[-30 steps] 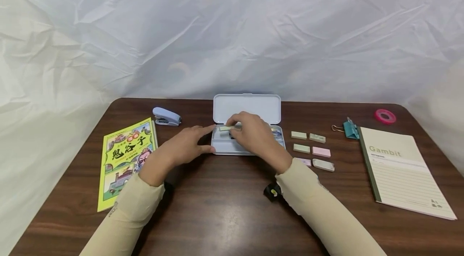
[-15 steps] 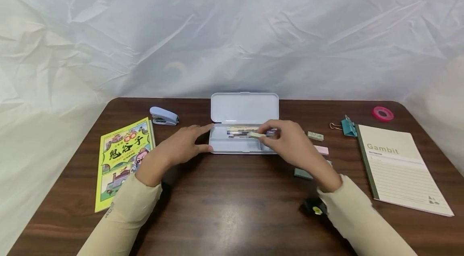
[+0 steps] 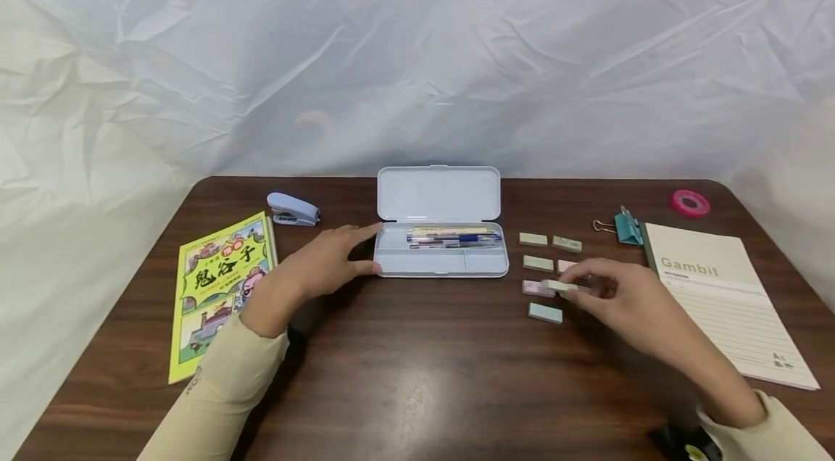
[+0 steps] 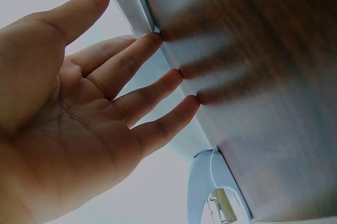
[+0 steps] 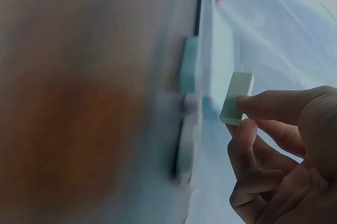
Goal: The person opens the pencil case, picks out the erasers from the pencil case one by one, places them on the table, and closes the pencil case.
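Note:
My right hand (image 3: 626, 301) pinches a pale green eraser (image 5: 238, 98) between thumb and fingers, held over the group of erasers to the right of the pencil case. The held eraser overlaps a pinkish-purple eraser (image 3: 537, 288) in the head view. Close in front of that one lies a blue-green eraser (image 3: 544, 313). The light-blue pencil case (image 3: 417, 262) stands with its lid raised and several pens (image 3: 450, 237) in its back compartment. My left hand (image 3: 329, 262) has its fingers extended, with thumb and forefinger tips at the left end of the case.
More erasers (image 3: 538, 262) lie in two rough columns. To the left are a blue stapler (image 3: 293, 209) and a yellow comic book (image 3: 225, 287). A notebook (image 3: 717, 301), a teal binder clip (image 3: 628, 227) and a pink tape roll (image 3: 690, 204) lie at the right.
My right hand has lifted the pale green eraser out of the pencil case and carried it right, over the other erasers. My left hand has stayed at the case's left end.

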